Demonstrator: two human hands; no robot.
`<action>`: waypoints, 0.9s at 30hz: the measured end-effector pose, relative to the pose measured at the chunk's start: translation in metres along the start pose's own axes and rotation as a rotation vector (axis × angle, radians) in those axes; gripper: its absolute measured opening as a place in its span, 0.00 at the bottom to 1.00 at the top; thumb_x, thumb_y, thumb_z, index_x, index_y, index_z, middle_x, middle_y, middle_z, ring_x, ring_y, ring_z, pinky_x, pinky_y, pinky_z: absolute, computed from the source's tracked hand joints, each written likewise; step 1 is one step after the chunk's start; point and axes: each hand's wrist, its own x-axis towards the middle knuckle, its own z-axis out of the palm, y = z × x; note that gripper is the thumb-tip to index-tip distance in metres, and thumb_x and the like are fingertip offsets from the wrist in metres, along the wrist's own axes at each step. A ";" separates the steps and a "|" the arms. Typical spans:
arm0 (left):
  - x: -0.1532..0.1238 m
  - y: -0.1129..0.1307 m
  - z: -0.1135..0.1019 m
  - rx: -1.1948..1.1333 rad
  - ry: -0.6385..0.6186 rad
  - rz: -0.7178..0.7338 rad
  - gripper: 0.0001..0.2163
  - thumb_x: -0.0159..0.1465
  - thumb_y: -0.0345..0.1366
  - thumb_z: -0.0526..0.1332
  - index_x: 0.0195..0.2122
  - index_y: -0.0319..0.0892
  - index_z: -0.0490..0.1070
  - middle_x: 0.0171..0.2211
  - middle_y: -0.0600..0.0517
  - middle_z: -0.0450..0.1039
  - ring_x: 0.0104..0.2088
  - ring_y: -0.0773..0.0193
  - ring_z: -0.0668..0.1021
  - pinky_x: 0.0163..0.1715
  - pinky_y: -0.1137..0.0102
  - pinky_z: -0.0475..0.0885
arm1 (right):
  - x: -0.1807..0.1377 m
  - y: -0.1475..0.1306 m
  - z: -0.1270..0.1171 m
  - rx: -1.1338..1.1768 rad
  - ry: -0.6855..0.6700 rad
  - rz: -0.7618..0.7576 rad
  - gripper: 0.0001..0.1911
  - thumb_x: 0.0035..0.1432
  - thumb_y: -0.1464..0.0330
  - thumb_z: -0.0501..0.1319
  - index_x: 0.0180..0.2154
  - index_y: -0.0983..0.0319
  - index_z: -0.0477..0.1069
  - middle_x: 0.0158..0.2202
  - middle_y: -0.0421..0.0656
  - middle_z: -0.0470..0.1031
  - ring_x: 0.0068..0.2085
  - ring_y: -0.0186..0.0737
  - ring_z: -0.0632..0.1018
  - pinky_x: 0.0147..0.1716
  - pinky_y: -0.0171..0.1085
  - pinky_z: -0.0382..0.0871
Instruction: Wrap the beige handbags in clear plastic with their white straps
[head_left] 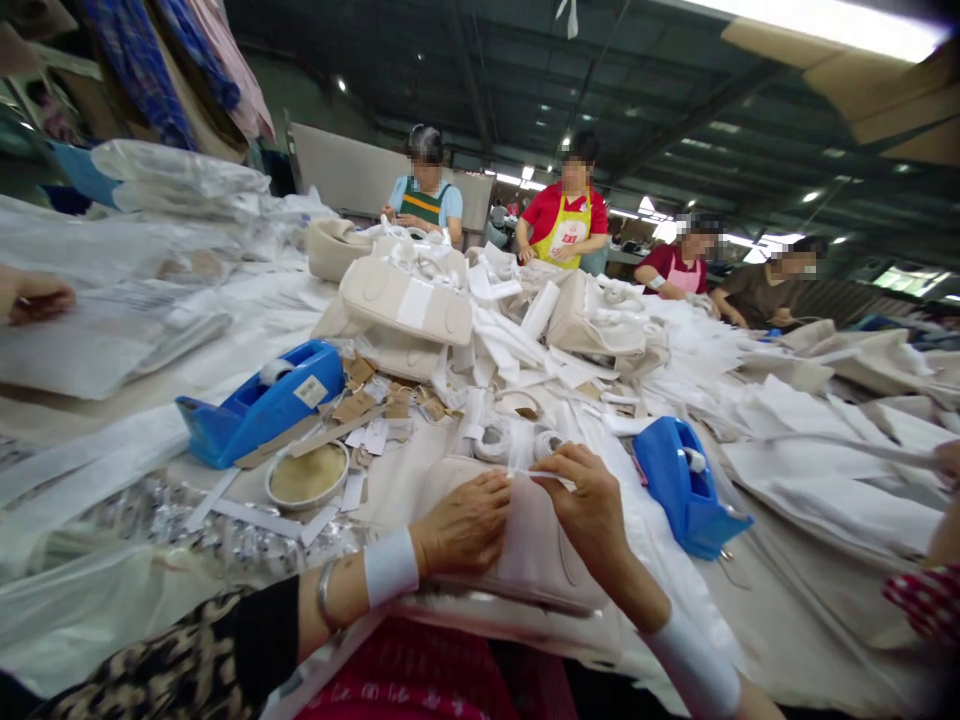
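Observation:
A beige handbag (457, 480) lies in front of me, with white wrapping over its middle and round its handles. The fingers of my left hand (469, 520) are closed at the left end of a thin white strip (529, 474), near the bag's top edge. My right hand (592, 505) pinches the other end between thumb and fingers. The strip runs nearly level between the two hands. Both wrists wear pale bands.
Blue tape dispensers stand left (259, 400) and right (686, 485). A bowl (341, 485) of tan paste sits beside paper tags (367, 400). More wrapped handbags (405, 300) are piled ahead. Plastic bags (105, 340) cover the left. Several people work around the table.

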 end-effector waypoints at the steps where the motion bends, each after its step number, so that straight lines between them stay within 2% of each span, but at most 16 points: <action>1: -0.001 0.000 0.000 -0.014 0.019 -0.028 0.13 0.59 0.31 0.57 0.45 0.36 0.69 0.46 0.42 0.73 0.52 0.54 0.73 0.63 0.59 0.60 | 0.006 0.008 0.006 -0.045 -0.022 0.013 0.10 0.58 0.75 0.61 0.27 0.58 0.76 0.27 0.39 0.71 0.35 0.40 0.71 0.38 0.40 0.61; 4: -0.003 -0.002 0.002 -0.083 0.104 -0.109 0.17 0.60 0.28 0.54 0.52 0.36 0.62 0.52 0.39 0.69 0.57 0.53 0.69 0.62 0.59 0.63 | 0.014 0.026 0.019 -0.143 -0.078 0.018 0.11 0.58 0.75 0.62 0.25 0.57 0.75 0.27 0.38 0.72 0.36 0.40 0.70 0.40 0.41 0.57; 6: -0.004 -0.003 0.003 -0.151 0.165 -0.156 0.19 0.59 0.27 0.53 0.53 0.38 0.58 0.56 0.38 0.64 0.62 0.54 0.65 0.61 0.59 0.65 | 0.016 0.032 0.024 -0.158 -0.100 0.008 0.11 0.57 0.75 0.62 0.25 0.57 0.75 0.27 0.38 0.74 0.37 0.41 0.70 0.42 0.42 0.55; 9: -0.004 -0.003 0.003 -0.221 0.202 -0.198 0.19 0.61 0.28 0.54 0.54 0.41 0.55 0.59 0.39 0.60 0.63 0.55 0.64 0.59 0.59 0.67 | 0.016 0.037 0.032 -0.160 -0.121 -0.017 0.11 0.57 0.76 0.61 0.25 0.58 0.75 0.28 0.39 0.75 0.39 0.43 0.69 0.44 0.45 0.53; 13: -0.002 -0.001 -0.001 -0.212 0.131 -0.203 0.24 0.63 0.35 0.59 0.59 0.41 0.55 0.59 0.40 0.59 0.61 0.52 0.64 0.60 0.58 0.66 | 0.015 0.041 0.040 -0.217 -0.137 -0.019 0.11 0.55 0.78 0.63 0.24 0.59 0.73 0.29 0.39 0.74 0.41 0.44 0.68 0.47 0.48 0.50; 17: 0.001 0.001 -0.004 -0.144 0.033 -0.198 0.25 0.61 0.40 0.63 0.58 0.43 0.61 0.60 0.41 0.60 0.61 0.50 0.64 0.63 0.56 0.61 | 0.016 0.043 0.044 -0.277 -0.143 0.002 0.11 0.54 0.78 0.62 0.23 0.59 0.74 0.31 0.42 0.71 0.41 0.44 0.66 0.46 0.47 0.52; 21: 0.002 0.002 -0.004 -0.038 0.006 -0.168 0.23 0.62 0.42 0.62 0.57 0.44 0.63 0.60 0.45 0.63 0.61 0.48 0.62 0.65 0.50 0.53 | 0.021 0.045 0.044 -0.339 -0.194 0.029 0.11 0.54 0.77 0.62 0.23 0.58 0.74 0.34 0.43 0.69 0.41 0.45 0.65 0.42 0.46 0.53; 25: 0.004 0.002 -0.005 -0.019 -0.044 -0.129 0.23 0.66 0.42 0.56 0.61 0.42 0.60 0.65 0.45 0.58 0.67 0.51 0.55 0.68 0.52 0.46 | 0.033 0.052 0.050 -0.463 -0.241 0.016 0.08 0.56 0.74 0.62 0.25 0.60 0.72 0.38 0.46 0.69 0.44 0.49 0.64 0.41 0.46 0.53; 27: 0.005 0.003 -0.006 -0.017 -0.069 -0.129 0.23 0.66 0.42 0.56 0.61 0.41 0.60 0.65 0.43 0.57 0.67 0.52 0.56 0.69 0.51 0.44 | 0.041 0.053 0.057 -0.512 -0.226 0.004 0.05 0.57 0.75 0.62 0.29 0.61 0.72 0.40 0.48 0.69 0.45 0.50 0.65 0.42 0.46 0.54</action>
